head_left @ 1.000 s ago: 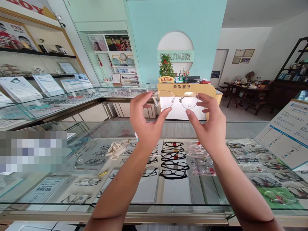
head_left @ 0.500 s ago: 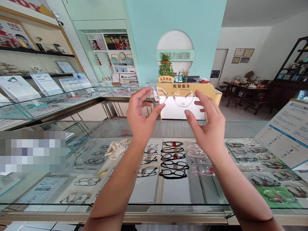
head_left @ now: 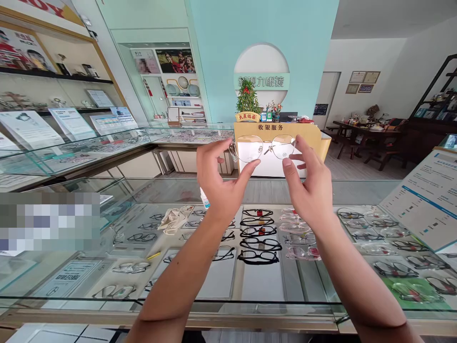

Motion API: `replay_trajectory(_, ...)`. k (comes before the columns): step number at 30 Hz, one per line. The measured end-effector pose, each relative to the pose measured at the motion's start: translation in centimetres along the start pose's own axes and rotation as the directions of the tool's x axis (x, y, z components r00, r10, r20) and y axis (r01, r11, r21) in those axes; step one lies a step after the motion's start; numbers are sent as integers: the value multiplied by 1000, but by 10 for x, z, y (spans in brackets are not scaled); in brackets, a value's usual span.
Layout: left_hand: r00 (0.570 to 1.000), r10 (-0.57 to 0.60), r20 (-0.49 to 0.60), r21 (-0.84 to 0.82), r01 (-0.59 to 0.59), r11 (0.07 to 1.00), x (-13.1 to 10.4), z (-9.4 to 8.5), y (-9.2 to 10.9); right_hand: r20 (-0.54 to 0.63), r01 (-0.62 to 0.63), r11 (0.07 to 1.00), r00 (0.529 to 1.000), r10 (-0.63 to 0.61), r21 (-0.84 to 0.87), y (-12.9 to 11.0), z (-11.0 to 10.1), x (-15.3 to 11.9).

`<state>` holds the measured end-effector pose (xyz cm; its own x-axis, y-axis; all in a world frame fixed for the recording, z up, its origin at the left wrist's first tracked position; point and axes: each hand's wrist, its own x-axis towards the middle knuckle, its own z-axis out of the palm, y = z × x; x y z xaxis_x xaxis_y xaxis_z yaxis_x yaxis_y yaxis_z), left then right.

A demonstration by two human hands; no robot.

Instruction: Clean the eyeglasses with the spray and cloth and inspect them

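A pair of thin metal-rimmed eyeglasses (head_left: 264, 141) is raised in front of me, above the glass counter. The rims are fine and gold-toned, with clear lenses and a small printed mark on the right one. My left hand (head_left: 223, 174) grips the left end of the frame between its fingertips, thumb below the left lens. At the other end, my right hand (head_left: 310, 177) pinches the right side, its thumb just under the right lens. Both temples are partly hidden behind the lenses and fingers.
Below my arms, a glass display counter (head_left: 200, 305) holds several rows of eyeglasses, including black frames (head_left: 260, 244). A cloth pouch (head_left: 174, 219) and a white bottle (head_left: 204, 197) are at left. An information board (head_left: 421, 195) leans at right. A cashier desk (head_left: 312, 138) stands ahead.
The eyeglasses have shifted slightly right and turned, so the lenses tilt differently. My left hand has moved right, and the hands are closer together. A white bottle now shows beside my left wrist.
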<state>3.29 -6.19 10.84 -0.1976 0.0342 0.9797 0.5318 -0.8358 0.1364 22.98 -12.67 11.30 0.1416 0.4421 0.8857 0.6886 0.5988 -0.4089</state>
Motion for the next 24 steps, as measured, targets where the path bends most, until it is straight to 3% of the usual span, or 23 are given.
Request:
replay_trajectory(5,999,-29,34,18,29,999,-2,1,-4,-10,11,1000,1000,-11,5,0,0,0)
replay_trajectory(13,1000,30,-7,47,-30,998,-3,4,-9,-22,22,1000,1000,-22,3,0,0,0)
replay_trajectory(19,996,-53,72,-127,62,990,2,4,-23,-27,70,997,997,-70,11,-4,-4,0)
replay_trajectory(24,990,-103,93,-173,118,978,6,7,-34,-21,115,993,993,-115,20,-8,-5,0)
